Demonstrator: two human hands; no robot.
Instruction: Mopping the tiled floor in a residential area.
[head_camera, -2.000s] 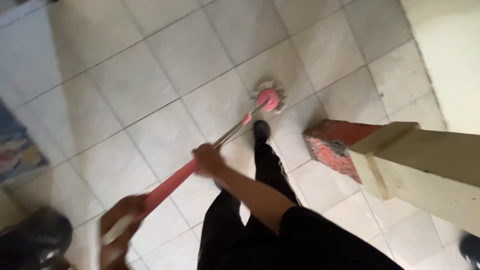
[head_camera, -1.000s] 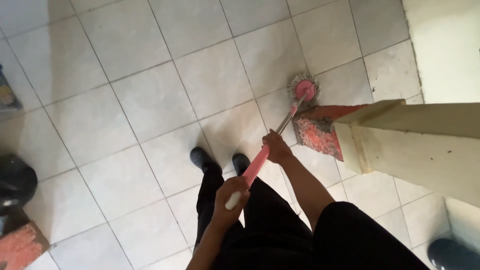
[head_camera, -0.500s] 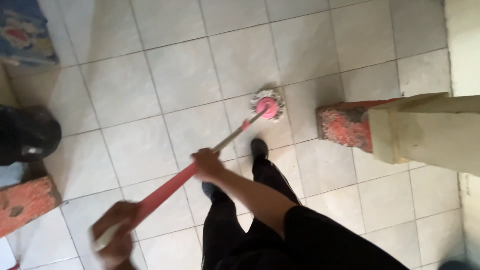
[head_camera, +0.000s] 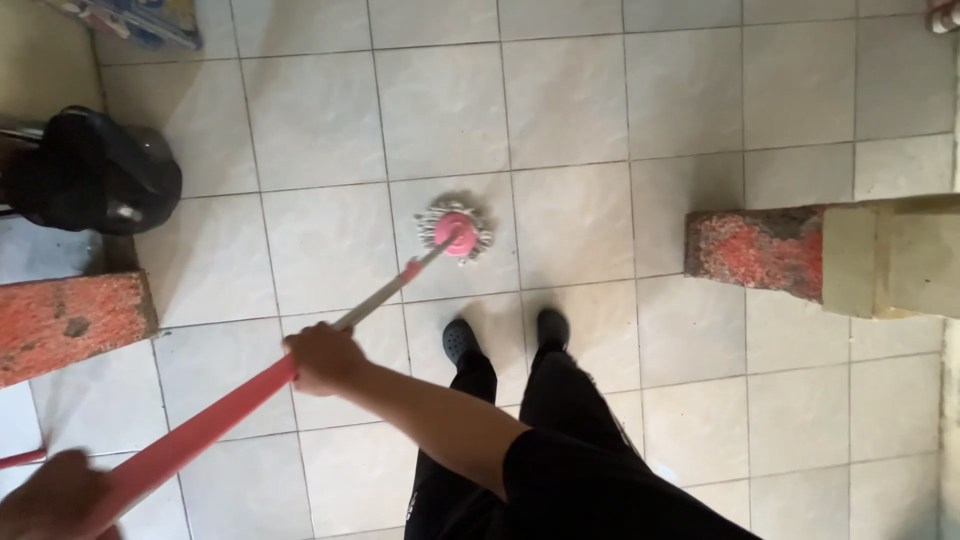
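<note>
I hold a mop with a pink handle and a metal lower shaft. Its round head, pink in the middle with a pale stringy fringe, rests on the pale tiled floor just ahead of my feet. My right hand grips the handle where the pink sleeve ends. My left hand is closed on the handle's upper end at the bottom left corner. My black shoes and black trousers stand right of the shaft.
A cream pillar with a mottled red base juts in from the right. Another red-topped block lies at the left, with a black rounded object behind it. A patterned mat edge shows at top left.
The mop head has swept left across the tiles, away from the red pillar base. My left hand dropped farther toward the bottom left corner, and my view turned slightly left.
</note>
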